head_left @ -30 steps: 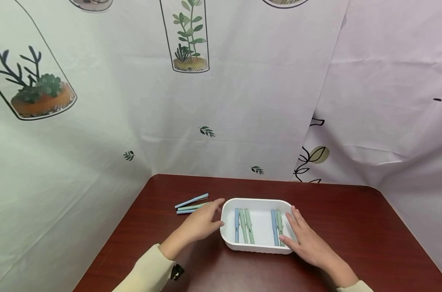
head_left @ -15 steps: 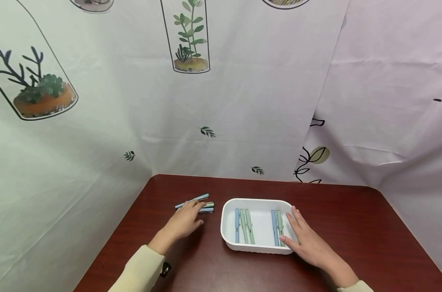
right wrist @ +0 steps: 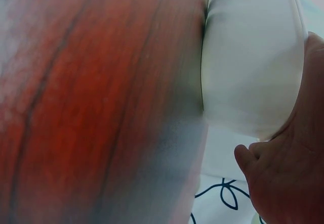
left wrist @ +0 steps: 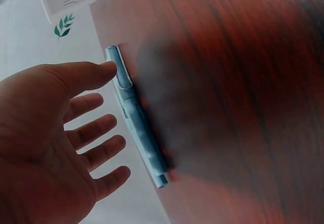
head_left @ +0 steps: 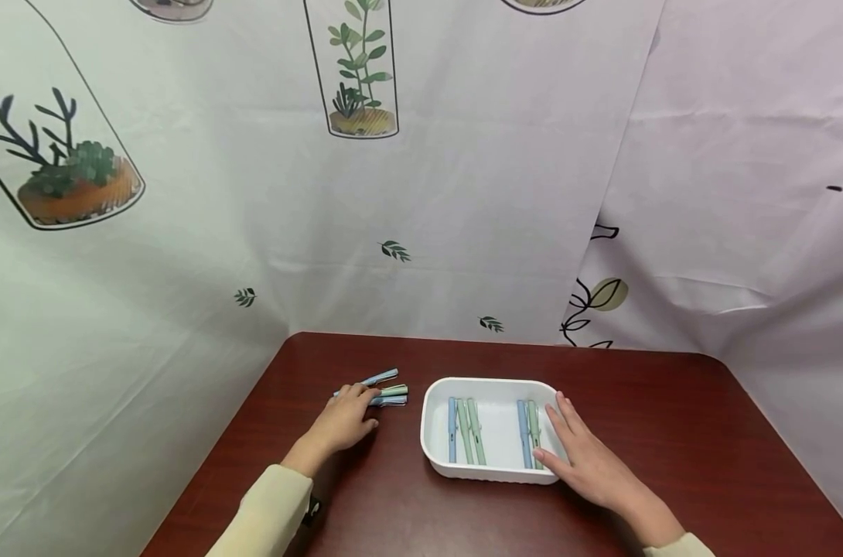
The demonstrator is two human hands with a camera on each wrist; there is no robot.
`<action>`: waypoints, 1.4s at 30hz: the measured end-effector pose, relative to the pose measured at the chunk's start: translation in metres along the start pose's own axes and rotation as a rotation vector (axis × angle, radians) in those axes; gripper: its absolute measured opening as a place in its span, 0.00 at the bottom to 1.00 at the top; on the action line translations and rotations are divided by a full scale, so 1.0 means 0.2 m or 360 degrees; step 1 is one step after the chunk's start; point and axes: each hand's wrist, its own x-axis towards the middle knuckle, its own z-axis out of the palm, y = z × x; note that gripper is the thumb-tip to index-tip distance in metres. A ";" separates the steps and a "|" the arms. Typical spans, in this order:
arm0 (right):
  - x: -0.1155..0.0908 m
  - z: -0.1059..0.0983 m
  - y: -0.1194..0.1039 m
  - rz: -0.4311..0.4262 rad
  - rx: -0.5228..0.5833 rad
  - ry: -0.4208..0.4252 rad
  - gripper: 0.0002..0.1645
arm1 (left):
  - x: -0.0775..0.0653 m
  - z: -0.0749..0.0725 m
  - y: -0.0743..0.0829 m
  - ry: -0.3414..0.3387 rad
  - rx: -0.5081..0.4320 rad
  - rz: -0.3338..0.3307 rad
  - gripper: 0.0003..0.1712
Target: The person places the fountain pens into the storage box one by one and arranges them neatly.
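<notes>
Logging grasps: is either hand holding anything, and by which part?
Nothing looks held: the left hand is open by the loose slim blue and green pens; the right hand rests open against the right end of the white rectangular tray.

Five pens [head_left: 476, 433] in box [head_left: 501, 433], three pens [head_left: 397, 391] outside

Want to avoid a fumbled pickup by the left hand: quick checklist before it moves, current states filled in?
1. Left hand at the loose pens: ok.
2. Pen securely held: not ok; in the left wrist view the fingers aren't curled round it.
3. Thumb touching that pen: cannot tell.
4. White tray flat on the table: ok.
5. Right hand at the tray's right end: ok.
6. Space in the tray: ok; gap between the left three pens and right pair.
</notes>
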 end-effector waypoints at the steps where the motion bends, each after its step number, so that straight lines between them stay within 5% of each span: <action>1: 0.00 0.00 0.00 0.0004 0.0000 -0.0003 0.53 | 0.00 0.00 0.00 -0.0004 0.0001 -0.0002 0.28; 14: 0.01 -0.01 -0.01 0.0003 0.0009 -0.0009 0.53 | 0.03 0.04 -0.03 -0.0068 0.0016 -0.0023 0.26; 23: 0.01 0.00 0.00 -0.0009 0.0000 0.0008 0.52 | 0.04 0.05 -0.04 0.0000 -0.0001 0.0043 0.17; 31: 0.00 0.00 0.00 -0.0002 0.0002 0.0008 0.52 | 0.04 0.05 -0.07 -0.0109 -0.0093 0.0044 0.20; 42: 0.00 0.00 0.00 0.0013 0.0013 0.0004 0.53 | 0.05 0.02 -0.03 -0.0233 0.0000 0.0027 0.14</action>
